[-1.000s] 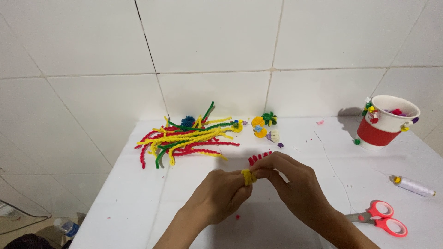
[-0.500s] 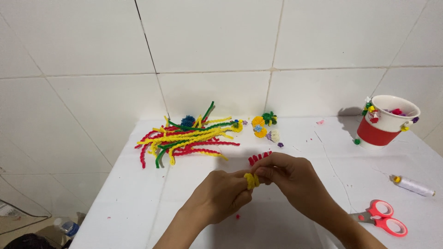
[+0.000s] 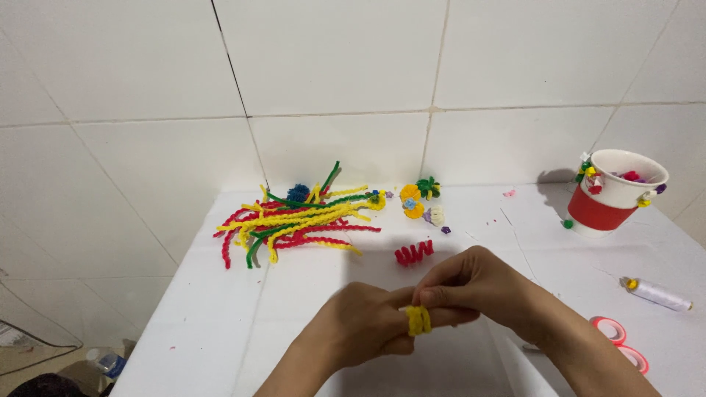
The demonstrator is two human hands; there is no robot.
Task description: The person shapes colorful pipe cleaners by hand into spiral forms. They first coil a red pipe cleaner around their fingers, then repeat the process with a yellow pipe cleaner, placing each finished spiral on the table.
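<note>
My left hand [image 3: 364, 327] is held over the white table [image 3: 220, 331] with one finger stretched to the right. A yellow pipe cleaner [image 3: 418, 320] is coiled around that finger. My right hand [image 3: 478, 287] pinches the yellow coil from above with thumb and fingertips. A red coiled pipe cleaner [image 3: 414, 253] lies on the table just beyond my hands. Farther back left is a pile of wavy pipe cleaners [image 3: 294, 217] in yellow, red and green.
Small pipe-cleaner flowers [image 3: 419, 200] sit near the tiled wall. A red-and-white paper cup [image 3: 614, 195] with decorations stands at the right. A white thread spool [image 3: 657, 292] and red-handled scissors [image 3: 618, 342] lie at the right. The table's left edge drops to the floor.
Both hands have drifted lower and nearer to me, uncovering the red coil. The yellow pipe cleaner now sits as a tighter coil around my left finger.
</note>
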